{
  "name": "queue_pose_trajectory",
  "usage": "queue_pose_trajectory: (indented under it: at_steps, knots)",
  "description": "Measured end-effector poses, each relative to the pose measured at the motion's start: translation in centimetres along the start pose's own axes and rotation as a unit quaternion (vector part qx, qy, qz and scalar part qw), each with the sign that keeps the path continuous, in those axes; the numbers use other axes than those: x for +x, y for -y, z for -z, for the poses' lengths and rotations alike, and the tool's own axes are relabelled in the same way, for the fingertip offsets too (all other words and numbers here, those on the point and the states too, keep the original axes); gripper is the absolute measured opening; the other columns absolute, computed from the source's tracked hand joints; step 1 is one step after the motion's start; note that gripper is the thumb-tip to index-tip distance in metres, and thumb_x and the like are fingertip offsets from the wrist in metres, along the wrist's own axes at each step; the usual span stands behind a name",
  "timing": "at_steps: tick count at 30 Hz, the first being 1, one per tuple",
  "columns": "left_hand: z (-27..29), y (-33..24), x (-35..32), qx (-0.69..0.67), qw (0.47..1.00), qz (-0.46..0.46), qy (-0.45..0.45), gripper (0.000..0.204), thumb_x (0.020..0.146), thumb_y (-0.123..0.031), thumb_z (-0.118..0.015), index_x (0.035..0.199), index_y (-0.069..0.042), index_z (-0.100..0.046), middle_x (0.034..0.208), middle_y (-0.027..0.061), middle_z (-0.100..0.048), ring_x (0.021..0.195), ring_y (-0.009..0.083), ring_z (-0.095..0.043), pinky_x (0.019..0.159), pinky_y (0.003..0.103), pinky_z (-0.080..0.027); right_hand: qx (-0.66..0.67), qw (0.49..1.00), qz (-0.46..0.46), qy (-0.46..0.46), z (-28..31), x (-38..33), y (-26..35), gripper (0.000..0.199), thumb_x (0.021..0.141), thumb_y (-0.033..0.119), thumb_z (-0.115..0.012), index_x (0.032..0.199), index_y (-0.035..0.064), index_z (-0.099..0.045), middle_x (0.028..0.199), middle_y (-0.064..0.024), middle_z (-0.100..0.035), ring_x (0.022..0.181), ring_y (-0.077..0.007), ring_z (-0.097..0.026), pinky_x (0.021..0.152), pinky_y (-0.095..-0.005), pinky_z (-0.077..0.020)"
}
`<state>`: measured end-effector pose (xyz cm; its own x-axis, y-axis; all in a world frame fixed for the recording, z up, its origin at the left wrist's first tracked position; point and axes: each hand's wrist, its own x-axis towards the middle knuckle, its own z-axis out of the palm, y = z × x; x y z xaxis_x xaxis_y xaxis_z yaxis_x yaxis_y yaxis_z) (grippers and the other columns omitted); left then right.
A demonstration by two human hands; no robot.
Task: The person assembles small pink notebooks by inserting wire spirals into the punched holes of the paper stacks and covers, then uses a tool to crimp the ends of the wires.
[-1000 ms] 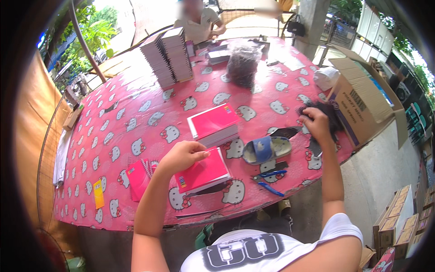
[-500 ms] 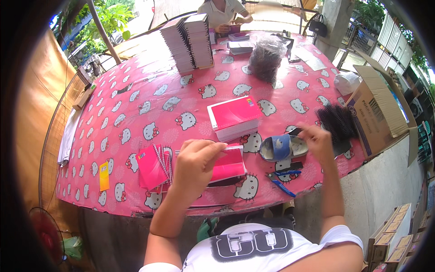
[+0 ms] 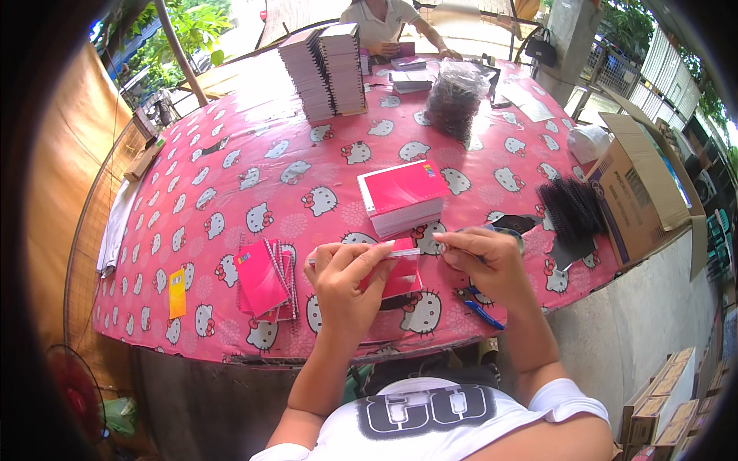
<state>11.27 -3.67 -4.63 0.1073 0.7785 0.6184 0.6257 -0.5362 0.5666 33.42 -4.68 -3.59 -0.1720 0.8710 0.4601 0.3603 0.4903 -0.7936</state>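
My left hand point(image 3: 350, 280) holds a pink-covered notebook point(image 3: 406, 275) by its left side, fingers along the white far edge. My right hand point(image 3: 492, 261) is beside the notebook's right end, thumb and fingertips pinched; what they hold is too small to name. Behind that hand, a blue-and-white slipper-shaped thing point(image 3: 510, 225) is mostly hidden. Blue-handled pliers point(image 3: 483, 313) lie just below the right hand. Several pink spiral notebooks point(image 3: 263, 278) lie left of my left hand. Beyond both hands stands a neat stack of pink-topped booklets point(image 3: 403, 192).
Black spiral coils point(image 3: 570, 206) lie by an open cardboard box point(image 3: 634, 188) at the right. Tall notebook stacks point(image 3: 323, 73) and a plastic bag of dark material point(image 3: 455, 100) stand farther back. Another person point(image 3: 384, 27) sits across the table. A yellow card point(image 3: 177, 293) lies left.
My right hand has moved left from over the slipper-shaped thing to beside the notebook. My left hand has shifted slightly right and nearer. The other person's arm has reached toward the bag.
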Motion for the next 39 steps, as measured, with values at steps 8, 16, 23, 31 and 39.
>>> queue_pose_trajectory:
  at_steps: [8, 16, 23, 31, 39]
  knots:
    - [-0.5, -0.4, 0.3, -0.019, 0.999, -0.003, -0.027, 0.020, 0.072, -0.030, -0.081, 0.086, -0.015, -0.076, 0.080, -0.0047, -0.066, 0.088, 0.0152, -0.051, 0.088, 0.038, -0.029, -0.029, 0.998, 0.057, 0.012, -0.5, 2.1, 0.9, 0.017, 0.077, 0.002, -0.072, 0.095, 0.0039, -0.072, 0.085, -0.0080, -0.065, 0.072, -0.0196, -0.063, 0.067, -0.0302, -0.0496]
    - [-0.9, -0.1, -0.1, -0.016, 0.999, -0.021, -0.048, 0.023, 0.070, -0.025, -0.081, 0.089, -0.015, -0.076, 0.081, -0.0044, -0.066, 0.085, 0.0153, -0.051, 0.086, 0.037, -0.029, -0.032, 0.995, -0.036, 0.083, -0.8, 2.1, 1.2, 0.019, 0.082, 0.009, -0.070, 0.101, 0.0053, -0.065, 0.084, -0.0091, -0.063, 0.072, -0.0214, -0.062, 0.063, -0.0313, -0.0488]
    - [-0.8, -0.1, -0.3, -0.010, 0.999, -0.033, -0.042, 0.025, 0.067, -0.019, -0.081, 0.091, -0.015, -0.075, 0.085, -0.0035, -0.068, 0.082, 0.0158, -0.053, 0.086, 0.037, -0.029, -0.204, 0.974, 0.102, 0.013, -2.1, 1.0, 1.5, 0.017, 0.084, 0.012, -0.065, 0.100, 0.0064, -0.063, 0.087, -0.0099, -0.061, 0.079, -0.0280, -0.063, 0.061, -0.0383, -0.0490]
    - [0.4, 0.1, -0.1, -0.009, 0.998, -0.060, -0.018, 0.025, 0.063, -0.013, -0.083, 0.087, -0.009, -0.075, 0.084, 0.0013, -0.069, 0.082, 0.0181, -0.056, 0.078, 0.033, -0.040, -0.364, 0.925, -0.096, 0.055, 8.3, -1.5, -4.7, 0.039, 0.072, 0.003, -0.069, 0.110, 0.0027, -0.061, 0.106, -0.0152, -0.065, 0.095, -0.0331, -0.062, 0.080, -0.0390, -0.0515]
    - [-0.9, 0.0, 0.8, -0.057, 0.996, -0.072, 0.006, 0.025, 0.063, -0.022, -0.085, 0.083, -0.013, -0.073, 0.080, -0.0010, -0.066, 0.087, 0.0182, -0.058, 0.092, 0.040, -0.034, -0.361, 0.927, -0.098, 0.006, 7.8, -3.0, -12.2, 0.048, 0.071, 0.023, -0.077, 0.110, 0.0026, -0.059, 0.087, -0.0140, -0.068, 0.081, -0.0329, -0.066, 0.073, -0.0398, -0.0528]
